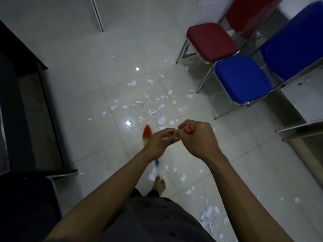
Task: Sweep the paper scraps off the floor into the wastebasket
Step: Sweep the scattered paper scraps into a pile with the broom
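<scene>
1. Held both bare forearms out forward and down, converging toward the middle.
2. Gripped the broom handle (189, 128) with the right hand (197, 138), fingers curled over its red top end, knuckles up.
3. Clasped the same handle just below with the left hand (160, 140), fingers wrapped round it, close beside the right.
4. Stood with one bare foot (160, 185) showing between the forearms.

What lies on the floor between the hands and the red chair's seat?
Head view: loose paper scraps, between the left hand and right hand gripping the broom handle and the red chair seat.
</scene>
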